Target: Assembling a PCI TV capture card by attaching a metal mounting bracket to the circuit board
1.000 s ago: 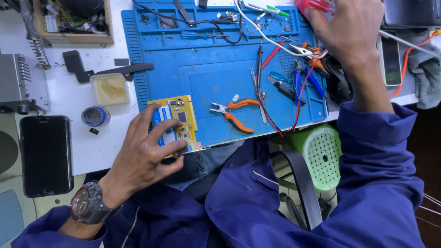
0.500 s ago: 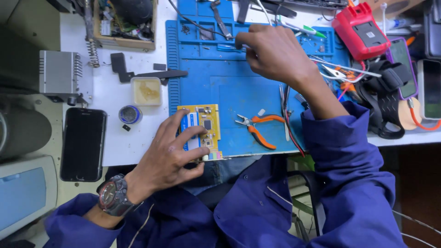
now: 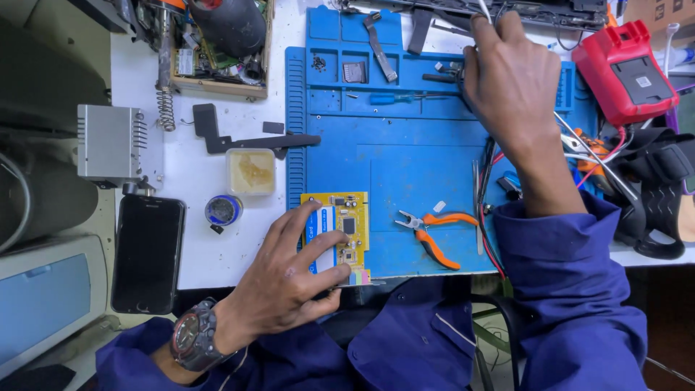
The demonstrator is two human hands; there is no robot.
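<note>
My left hand point(image 3: 289, 279) lies flat on a yellow circuit board point(image 3: 346, 224) at the near edge of the blue work mat point(image 3: 405, 159), fingers spread over its blue and white part. My right hand point(image 3: 510, 72) reaches to the far side of the mat, fingers curled among thin wires and small tools by a blue-handled screwdriver point(image 3: 394, 97). What the fingers hold is hidden. Orange-handled pliers point(image 3: 434, 230) lie on the mat between my two arms.
A black phone point(image 3: 147, 252), a solder tin point(image 3: 222, 210) and a flux tub point(image 3: 250, 171) sit left of the mat. A grey metal box point(image 3: 108, 143) and a wooden tray of parts point(image 3: 217, 43) stand further left. A red multimeter point(image 3: 624, 72) and tangled cables fill the right.
My right hand has moved from the upper right to the far edge of the mat. The view has shifted, showing more of the bench's left side. My left hand stays on the board.
</note>
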